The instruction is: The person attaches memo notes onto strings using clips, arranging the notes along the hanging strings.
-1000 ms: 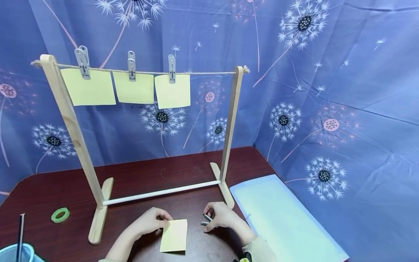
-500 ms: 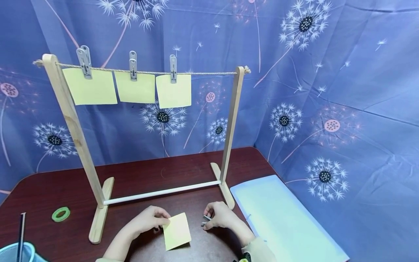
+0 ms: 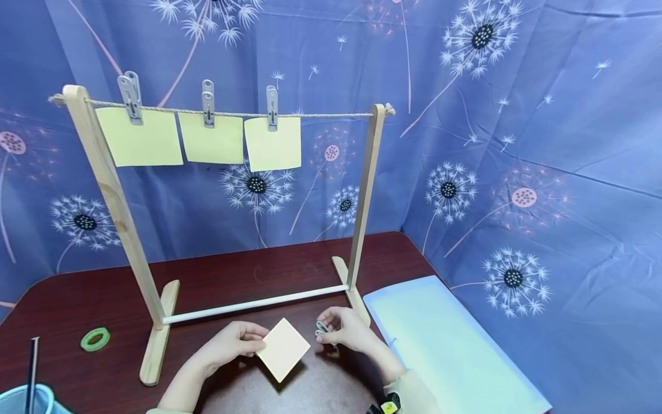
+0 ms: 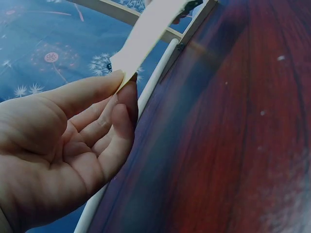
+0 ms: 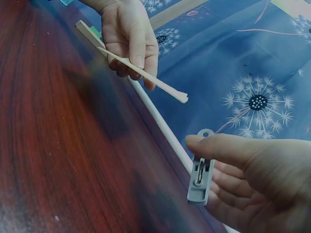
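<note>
My left hand (image 3: 230, 347) pinches a yellow sticky note (image 3: 283, 350) by one corner between thumb and fingers, and the note stands turned like a diamond above the table. In the left wrist view the note (image 4: 148, 36) is seen nearly edge-on, with the thumb on its near corner. To its right, my right hand (image 3: 351, 332) holds a grey clothespin (image 5: 199, 170) between thumb and fingers. Three yellow notes (image 3: 138, 138) hang side by side from a rope (image 3: 331, 115), each under a grey clothespin (image 3: 272, 108).
A wooden frame (image 3: 119, 201) with a white crossbar (image 3: 253, 305) stands behind the hands. Green tape (image 3: 95, 340) lies at the left, near a light-blue cup (image 3: 43, 397) holding a dark stick. A pale board (image 3: 445, 339) covers the table's right side.
The note in my left hand has risen and turned into a diamond. My right hand has lifted slightly and moved away from me with the clothespin.
</note>
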`<act>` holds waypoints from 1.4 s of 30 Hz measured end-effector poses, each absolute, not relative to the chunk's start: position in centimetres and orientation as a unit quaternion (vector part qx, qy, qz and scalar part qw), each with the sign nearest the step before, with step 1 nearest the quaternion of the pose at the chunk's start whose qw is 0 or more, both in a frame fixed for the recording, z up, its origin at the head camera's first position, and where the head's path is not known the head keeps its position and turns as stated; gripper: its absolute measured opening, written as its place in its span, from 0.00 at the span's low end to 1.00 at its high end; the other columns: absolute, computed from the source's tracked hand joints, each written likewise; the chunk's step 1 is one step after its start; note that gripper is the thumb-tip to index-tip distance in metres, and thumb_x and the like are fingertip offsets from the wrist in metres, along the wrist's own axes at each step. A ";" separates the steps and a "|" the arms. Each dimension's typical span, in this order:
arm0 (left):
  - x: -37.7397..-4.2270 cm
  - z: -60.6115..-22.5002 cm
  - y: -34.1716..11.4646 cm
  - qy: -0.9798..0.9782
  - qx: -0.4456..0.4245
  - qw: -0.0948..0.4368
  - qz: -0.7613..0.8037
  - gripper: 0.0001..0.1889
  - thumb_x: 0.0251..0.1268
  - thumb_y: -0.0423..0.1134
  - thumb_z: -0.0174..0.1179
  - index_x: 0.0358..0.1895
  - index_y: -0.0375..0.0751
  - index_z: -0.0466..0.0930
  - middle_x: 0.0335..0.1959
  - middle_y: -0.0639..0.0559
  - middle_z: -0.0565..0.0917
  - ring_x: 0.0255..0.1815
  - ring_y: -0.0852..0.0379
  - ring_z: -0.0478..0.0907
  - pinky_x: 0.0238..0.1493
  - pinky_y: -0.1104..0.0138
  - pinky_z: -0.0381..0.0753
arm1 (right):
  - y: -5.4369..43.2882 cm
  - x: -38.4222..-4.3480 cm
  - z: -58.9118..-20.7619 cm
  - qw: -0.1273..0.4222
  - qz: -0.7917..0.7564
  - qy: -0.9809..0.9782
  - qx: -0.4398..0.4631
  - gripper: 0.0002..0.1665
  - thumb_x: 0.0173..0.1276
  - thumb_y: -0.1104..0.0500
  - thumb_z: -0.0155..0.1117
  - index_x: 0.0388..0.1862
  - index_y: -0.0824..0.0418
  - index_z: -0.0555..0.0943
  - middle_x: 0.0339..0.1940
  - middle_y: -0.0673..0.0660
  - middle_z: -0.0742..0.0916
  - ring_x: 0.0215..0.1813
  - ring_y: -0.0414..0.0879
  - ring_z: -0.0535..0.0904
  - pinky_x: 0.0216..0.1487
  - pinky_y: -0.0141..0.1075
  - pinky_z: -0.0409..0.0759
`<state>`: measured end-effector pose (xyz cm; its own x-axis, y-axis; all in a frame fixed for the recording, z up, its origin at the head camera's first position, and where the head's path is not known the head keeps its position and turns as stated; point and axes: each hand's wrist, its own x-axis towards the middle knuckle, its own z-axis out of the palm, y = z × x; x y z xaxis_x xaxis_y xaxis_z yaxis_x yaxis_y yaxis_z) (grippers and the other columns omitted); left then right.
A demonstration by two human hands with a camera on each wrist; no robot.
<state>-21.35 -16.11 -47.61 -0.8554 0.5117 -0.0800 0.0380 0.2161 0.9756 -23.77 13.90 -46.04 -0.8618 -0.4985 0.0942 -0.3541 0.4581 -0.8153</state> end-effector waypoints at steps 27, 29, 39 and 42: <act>-21.6 -47.6 -15.2 0.759 0.122 0.158 0.620 0.19 0.64 0.34 0.62 0.51 0.19 0.77 0.41 0.43 0.86 0.37 0.61 0.81 0.39 0.68 0.83 | 14.0 -24.1 -46.1 0.025 -0.538 0.811 -0.230 0.21 0.55 0.66 0.72 0.46 0.75 0.81 0.36 0.66 0.86 0.37 0.34 0.79 0.42 0.28 0.81; -21.5 -47.6 -15.0 0.765 0.108 0.150 0.618 0.20 0.63 0.34 0.62 0.51 0.19 0.77 0.39 0.44 0.87 0.36 0.62 0.81 0.39 0.68 0.82 | 14.1 -24.1 -46.1 0.024 -0.538 0.812 -0.224 0.20 0.55 0.67 0.72 0.47 0.75 0.81 0.36 0.65 0.86 0.37 0.34 0.79 0.42 0.28 0.81; -21.5 -47.3 -14.0 0.774 -0.020 0.081 0.627 0.17 0.62 0.39 0.66 0.47 0.27 0.83 0.32 0.53 0.86 0.27 0.63 0.76 0.37 0.69 0.80 | 14.4 -24.1 -46.0 0.031 -0.556 0.800 -0.224 0.19 0.60 0.69 0.69 0.48 0.78 0.79 0.39 0.70 0.85 0.38 0.36 0.80 0.45 0.32 0.82; -21.6 -47.4 -13.9 0.773 -0.041 0.070 0.629 0.15 0.61 0.39 0.67 0.45 0.29 0.85 0.31 0.54 0.86 0.27 0.62 0.75 0.35 0.69 0.78 | 14.7 -24.1 -46.0 0.025 -0.559 0.796 -0.231 0.19 0.62 0.67 0.69 0.49 0.77 0.78 0.40 0.70 0.85 0.39 0.35 0.80 0.45 0.30 0.81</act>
<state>-21.61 -13.87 -47.36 -0.9870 0.0246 -0.1588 -0.1506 0.2042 0.9673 -24.06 14.67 -45.96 -0.8923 -0.3954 0.2178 -0.3393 0.2693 -0.9013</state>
